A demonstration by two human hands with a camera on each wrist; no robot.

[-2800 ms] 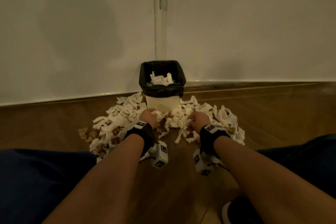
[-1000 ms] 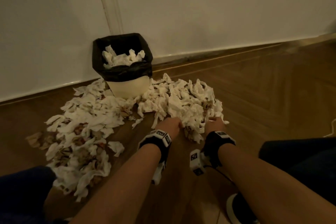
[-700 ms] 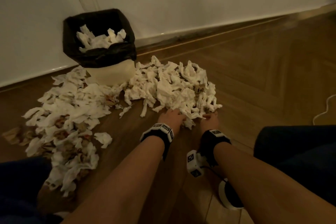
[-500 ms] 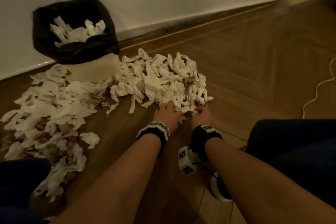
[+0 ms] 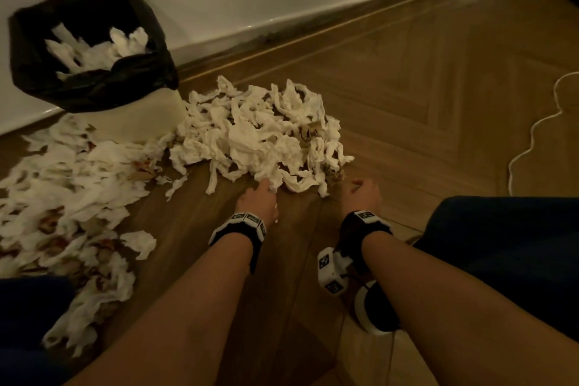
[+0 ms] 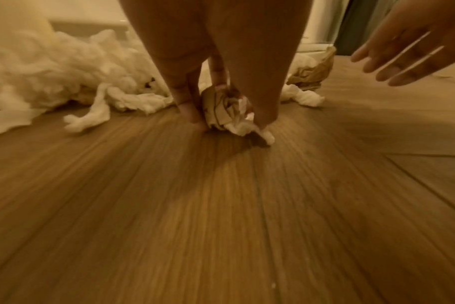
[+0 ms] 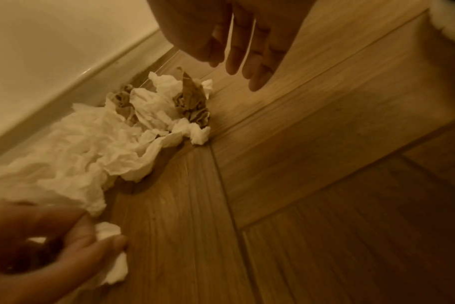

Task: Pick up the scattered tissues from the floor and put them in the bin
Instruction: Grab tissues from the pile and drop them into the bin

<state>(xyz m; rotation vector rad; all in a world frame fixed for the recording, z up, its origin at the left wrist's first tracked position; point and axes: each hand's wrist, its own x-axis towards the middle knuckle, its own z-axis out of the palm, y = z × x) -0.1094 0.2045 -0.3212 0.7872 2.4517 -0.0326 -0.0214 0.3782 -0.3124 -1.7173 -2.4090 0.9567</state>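
A white bin (image 5: 138, 122) lined with a black bag (image 5: 94, 84) stands by the wall at the upper left, with tissues inside. A heap of white and brown tissues (image 5: 260, 135) lies right of it, and a second spread of tissues (image 5: 62, 197) lies on the left. My left hand (image 5: 266, 189) is at the heap's near edge. In the left wrist view its fingers (image 6: 190, 111) pinch a crumpled wad of tissue (image 6: 223, 111) against the floor. My right hand (image 5: 357, 186) hovers just right of the heap, with its fingers (image 7: 257, 67) straight and empty.
Wooden herringbone floor (image 5: 438, 88) extends to the right, where a white cable (image 5: 532, 141) snakes along it. A skirting board (image 5: 313, 31) runs along the wall behind. My dark trouser leg (image 5: 507, 254) and a shoe (image 5: 376, 313) sit at the lower right.
My view has swung right, shifting the bin to the upper left. The left hand has closed on a wad at the heap's edge. The right hand has drawn off the heap, fingers spread.
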